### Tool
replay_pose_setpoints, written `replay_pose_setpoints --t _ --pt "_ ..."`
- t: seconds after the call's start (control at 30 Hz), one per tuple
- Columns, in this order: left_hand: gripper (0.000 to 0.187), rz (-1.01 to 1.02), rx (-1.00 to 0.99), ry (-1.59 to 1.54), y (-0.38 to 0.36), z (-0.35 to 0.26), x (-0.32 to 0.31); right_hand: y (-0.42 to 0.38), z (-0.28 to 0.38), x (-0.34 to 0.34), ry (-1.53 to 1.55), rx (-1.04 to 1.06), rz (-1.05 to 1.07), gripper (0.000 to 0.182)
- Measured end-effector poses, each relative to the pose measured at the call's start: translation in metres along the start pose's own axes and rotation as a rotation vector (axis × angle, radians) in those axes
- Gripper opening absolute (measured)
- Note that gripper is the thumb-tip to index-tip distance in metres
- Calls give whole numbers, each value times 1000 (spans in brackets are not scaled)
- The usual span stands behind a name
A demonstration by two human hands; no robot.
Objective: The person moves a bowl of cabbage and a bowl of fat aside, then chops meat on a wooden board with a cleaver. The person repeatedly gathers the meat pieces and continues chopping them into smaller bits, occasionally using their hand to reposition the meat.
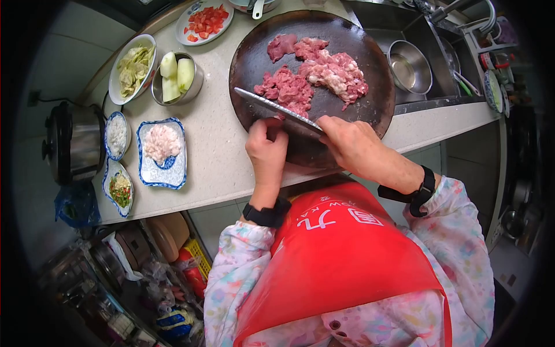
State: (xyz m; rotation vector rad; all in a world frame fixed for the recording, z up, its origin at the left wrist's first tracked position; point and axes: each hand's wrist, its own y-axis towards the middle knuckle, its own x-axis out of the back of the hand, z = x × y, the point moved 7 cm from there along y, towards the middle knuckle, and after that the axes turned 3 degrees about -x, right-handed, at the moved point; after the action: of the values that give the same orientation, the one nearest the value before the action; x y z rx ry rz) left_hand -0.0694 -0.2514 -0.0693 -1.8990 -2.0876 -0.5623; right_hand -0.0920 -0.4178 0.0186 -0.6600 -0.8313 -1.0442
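My right hand (pixel 358 147) is closed round the grip end of a kitchen knife (pixel 277 109), whose blade slants up to the left over a round dark chopping board (pixel 364 55). Just below the blade, my left hand (pixel 267 149) has its fingers curled together. A small reddish bit shows at its fingertips, too small to name. Beyond the knife lie mounds of chopped raw meat: a pink, fat-flecked heap (pixel 335 75) to the right and a redder heap (pixel 286 89) close to the blade. A darker lump of meat (pixel 281 47) sits farther back.
On the counter (pixel 217 144) at left stand a blue-rimmed dish of pale minced food (pixel 162 143), a metal bowl (pixel 193 89) with peeled pale-green pieces, small seasoning dishes and a plate (pixel 182 34) of diced tomato. A sink (pixel 376 29) holding a metal basin (pixel 410 66) adjoins at right.
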Motion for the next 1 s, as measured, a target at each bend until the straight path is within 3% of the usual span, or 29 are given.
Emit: replay_pose_setpoints --t 0.1,0.13,0.17,0.23,0.27,0.3,0.4,0.57,0.63,1.0 --pt "17 89 77 -200 -5 12 -2 -4 -5 9 1 -54 -30 16" --pt "17 -21 -245 15 -3 -9 8 -7 -7 8 2 -56 -27 16" --pt "17 -21 -244 15 -4 -10 9 -8 -9 8 4 -51 -24 17" --pt "16 -209 -200 167 -8 -14 23 -9 -12 8 5 -48 -24 17" --pt "15 -218 -63 71 -12 -11 28 -11 -12 7 4 -57 -16 17" --pt "15 -217 -62 71 -13 -8 27 -13 -12 5 4 -66 -7 16" --pt "16 -192 -384 253 -19 -23 17 -14 -4 -5 -11 -57 31 20" --pt "23 -182 -455 324 -19 -14 2 -11 18 -18 -89 80 34 28" --pt "26 -227 -570 311 -20 -24 4 -12 23 -22 -128 103 71 26" --pt "25 -250 -545 285 -17 -16 2 -28 24 -18 -286 84 166 19"
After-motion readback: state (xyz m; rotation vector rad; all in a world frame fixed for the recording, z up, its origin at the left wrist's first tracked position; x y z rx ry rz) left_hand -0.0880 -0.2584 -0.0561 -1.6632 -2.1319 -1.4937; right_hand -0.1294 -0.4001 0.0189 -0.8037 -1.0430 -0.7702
